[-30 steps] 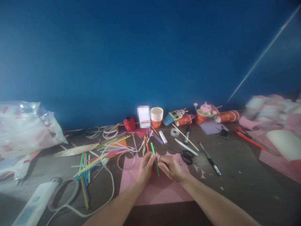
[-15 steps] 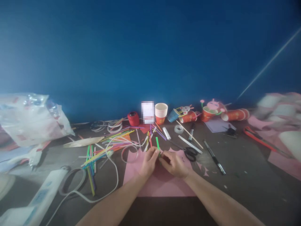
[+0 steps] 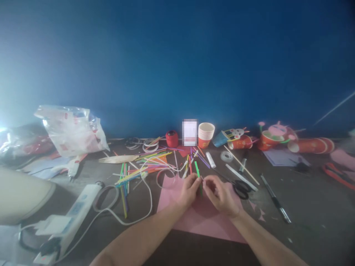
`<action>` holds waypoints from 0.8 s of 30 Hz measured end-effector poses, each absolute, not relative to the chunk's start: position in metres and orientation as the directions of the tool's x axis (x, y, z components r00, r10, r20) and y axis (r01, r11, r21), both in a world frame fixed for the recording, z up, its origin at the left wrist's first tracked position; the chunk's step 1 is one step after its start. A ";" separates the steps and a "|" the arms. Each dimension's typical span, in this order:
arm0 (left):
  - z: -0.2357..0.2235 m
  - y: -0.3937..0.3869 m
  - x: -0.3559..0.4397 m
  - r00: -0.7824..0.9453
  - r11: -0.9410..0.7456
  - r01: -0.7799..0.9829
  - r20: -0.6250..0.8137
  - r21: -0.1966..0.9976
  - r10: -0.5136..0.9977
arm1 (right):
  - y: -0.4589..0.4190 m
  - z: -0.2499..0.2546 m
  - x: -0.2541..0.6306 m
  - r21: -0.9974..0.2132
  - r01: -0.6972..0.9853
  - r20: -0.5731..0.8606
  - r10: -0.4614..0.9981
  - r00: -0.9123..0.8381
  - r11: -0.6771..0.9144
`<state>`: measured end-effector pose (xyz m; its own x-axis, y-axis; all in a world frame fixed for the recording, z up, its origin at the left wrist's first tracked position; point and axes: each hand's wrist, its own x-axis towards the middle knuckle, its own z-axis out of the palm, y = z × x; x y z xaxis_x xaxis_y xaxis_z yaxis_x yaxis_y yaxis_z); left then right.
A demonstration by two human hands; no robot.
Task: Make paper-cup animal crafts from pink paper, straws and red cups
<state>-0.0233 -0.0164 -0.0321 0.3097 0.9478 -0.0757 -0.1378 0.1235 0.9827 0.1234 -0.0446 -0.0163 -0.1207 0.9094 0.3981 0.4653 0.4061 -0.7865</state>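
Observation:
My left hand and my right hand meet over a pink sheet of paper on the dark table. Both hands pinch a thin green straw, which sticks up and away between them. My left fingers close on its middle, and my right fingertips pinch close beside it at the straw's lower part. What the right fingertips hold is too small to name for sure.
A heap of coloured straws lies to the left with a white cable and a power strip. Black scissors, a pen, tape rolls, a red thread spool, stacked paper cups and craft cups line the back.
The view has swung left, so everything sits further right in frame. My hands have stayed together on the green straw, and the straw now stands a little more upright.

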 end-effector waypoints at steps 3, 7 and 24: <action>-0.037 -0.016 -0.022 0.317 0.170 -0.175 -0.108 0.970 0.942 | -0.042 -0.011 0.130 -0.741 0.462 0.621 0.760 0.193 0.488; -0.035 -0.016 -0.018 0.321 0.180 -0.221 -0.102 0.959 0.941 | -0.041 -0.006 0.136 -0.554 0.574 0.774 0.628 0.088 0.602; -0.052 -0.016 -0.012 0.397 0.127 -0.211 -0.034 0.969 0.917 | 0.045 0.061 0.038 -0.425 0.709 0.183 0.820 -0.542 0.563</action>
